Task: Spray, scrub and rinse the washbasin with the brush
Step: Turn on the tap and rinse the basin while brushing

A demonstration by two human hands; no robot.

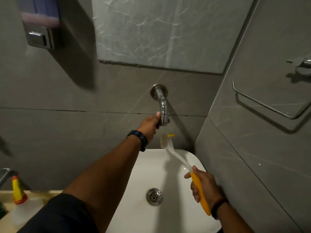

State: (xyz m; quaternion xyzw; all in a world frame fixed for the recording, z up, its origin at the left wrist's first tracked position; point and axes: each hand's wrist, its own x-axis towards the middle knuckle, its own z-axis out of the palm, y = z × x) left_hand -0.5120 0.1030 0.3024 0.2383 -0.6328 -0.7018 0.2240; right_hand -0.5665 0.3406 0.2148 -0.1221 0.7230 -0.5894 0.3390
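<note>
A white washbasin [183, 221] with a metal drain [154, 196] sits low in the view, against grey tiled walls. A chrome tap [162, 105] juts from the wall above it. My left hand [149, 124] reaches up and grips the tap's end. My right hand [204, 185] holds the yellow handle of a brush [176, 156]. Its white neck slants up to the left, and the bristle head hangs just below the tap's spout, above the basin's back rim. A cleaner bottle [17, 190] with a yellow and red nozzle stands on the counter at the far left.
A soap dispenser [40, 22] hangs on the wall at upper left. A mirror [159, 31] is mounted above the tap. A wire towel holder [269, 101] and a chrome fitting [301, 63] are on the right wall. Another tap [5, 174] shows at the left edge.
</note>
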